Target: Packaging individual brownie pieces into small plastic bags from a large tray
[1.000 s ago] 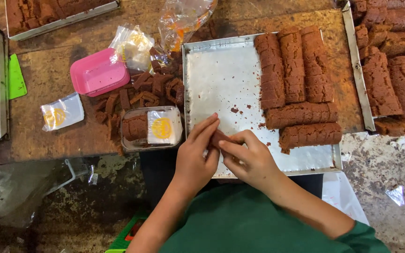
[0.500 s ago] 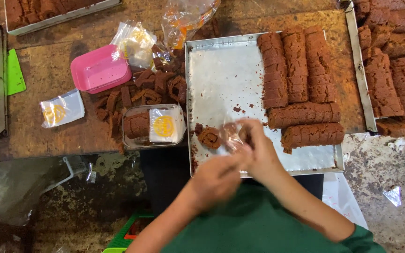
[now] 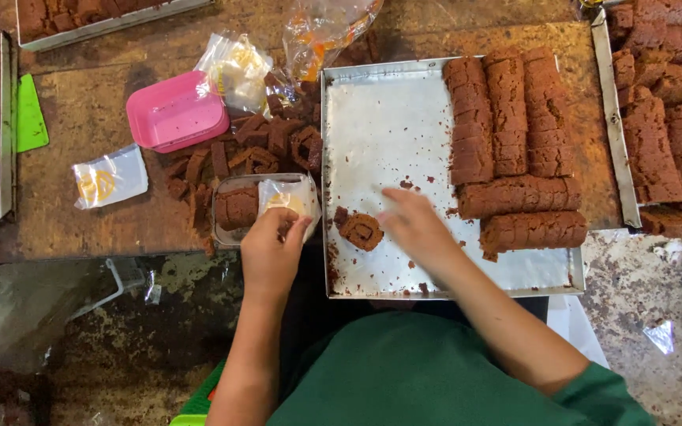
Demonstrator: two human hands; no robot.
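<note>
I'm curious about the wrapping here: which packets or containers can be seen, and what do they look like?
Clear packet, yellow print: at left hand, over clear tub.
Flat clear packet, yellow print: far left.
Pink tub: upper left.
Crumpled clear bags: top centre.

I see a worn brown table, scuffed and stained, with a rusty, flaking near edge. Directly on it, centre-right, lies a shiny metal tray. To its left sits a small clear tub, with loose brown cake pieces scattered on the bare table just beyond it. Farther left a pink plastic box rests upside down, and a small clear packet lies nearer me. A green scraper lies at far left, beside another tray. More trays sit at right and far left, and crumpled plastic bags lie at the far side.
</note>
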